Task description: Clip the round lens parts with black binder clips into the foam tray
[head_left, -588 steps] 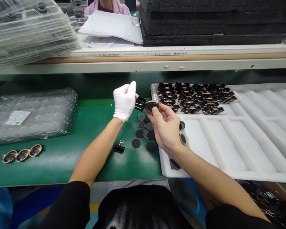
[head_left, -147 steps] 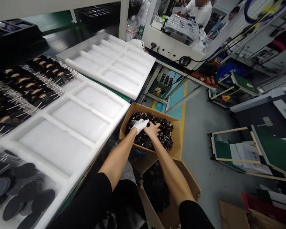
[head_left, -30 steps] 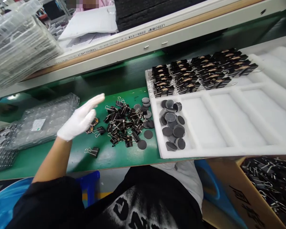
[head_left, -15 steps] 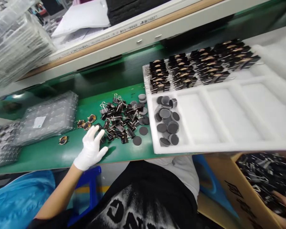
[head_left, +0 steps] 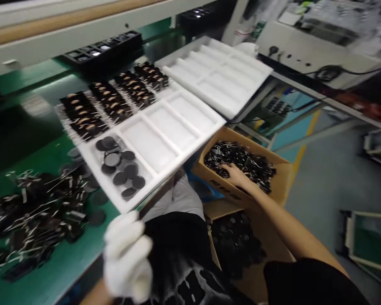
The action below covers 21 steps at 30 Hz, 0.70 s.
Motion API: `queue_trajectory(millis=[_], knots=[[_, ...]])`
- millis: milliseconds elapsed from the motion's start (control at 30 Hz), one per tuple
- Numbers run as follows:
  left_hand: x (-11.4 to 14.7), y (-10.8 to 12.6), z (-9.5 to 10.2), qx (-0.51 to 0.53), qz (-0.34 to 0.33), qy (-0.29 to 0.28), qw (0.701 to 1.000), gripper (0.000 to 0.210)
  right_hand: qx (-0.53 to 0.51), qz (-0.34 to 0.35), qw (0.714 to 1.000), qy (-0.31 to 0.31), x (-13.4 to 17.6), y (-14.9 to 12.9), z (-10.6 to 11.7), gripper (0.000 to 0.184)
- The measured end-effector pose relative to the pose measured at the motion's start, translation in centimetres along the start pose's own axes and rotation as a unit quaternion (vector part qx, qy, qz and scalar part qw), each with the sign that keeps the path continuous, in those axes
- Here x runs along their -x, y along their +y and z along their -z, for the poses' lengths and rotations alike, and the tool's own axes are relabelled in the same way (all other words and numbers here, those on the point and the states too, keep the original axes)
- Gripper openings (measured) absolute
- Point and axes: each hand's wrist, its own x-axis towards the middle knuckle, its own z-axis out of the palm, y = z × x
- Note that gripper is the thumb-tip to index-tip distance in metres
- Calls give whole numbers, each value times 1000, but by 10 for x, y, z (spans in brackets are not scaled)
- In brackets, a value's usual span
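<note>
My left hand [head_left: 127, 256], in a white glove, is raised at the table's front edge, just below the near corner of the white tray [head_left: 114, 203]. Its fingers are curled and blurred, and whatever may be inside them is hidden. Bare, my right hand [head_left: 236, 175] reaches into a cardboard box full of black binder clips [head_left: 254, 163]. Its fingertips are down among the clips, so their grip cannot be made out. A pile of binder clips [head_left: 41, 216] lies on the green table at left. Dark round discs [head_left: 131, 171] fill one tray compartment.
Rows of black clips with gold-coloured pieces [head_left: 106, 99] stand along the tray's far side. A second white tray [head_left: 238, 78] sits behind. Below is another box with dark pieces [head_left: 236, 241]. A black compartment case [head_left: 103, 48] lies under the shelf.
The view has swung right. My left hand has left the clip pile and come to the table's front edge, its fingers now curled. My right hand remains in the box.
</note>
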Motion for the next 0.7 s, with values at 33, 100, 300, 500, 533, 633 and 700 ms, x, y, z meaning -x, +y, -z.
queue_trajectory(millis=[33,100,300,500,533,633,700], knots=[[-15,20,-22,76,-63,20,995,79,-8,1,1000,2,0,2,3,60],[-52,57,-63,160,-171,-10,972,74,-30,8,999,7,2,8,11,57],[-182,106,-180,67,-57,-316,945,48,-148,17,987,68,8,31,42,34],[-261,110,-291,-17,2,-520,854,109,-281,-43,939,194,32,59,61,32],[-264,109,-305,-31,13,-544,839,119,-302,-58,928,212,38,65,63,34],[-260,103,-336,-71,42,-580,810,126,-376,-112,885,251,57,81,65,42],[-257,100,-348,-94,49,-585,804,121,-433,-143,850,264,68,89,65,48]])
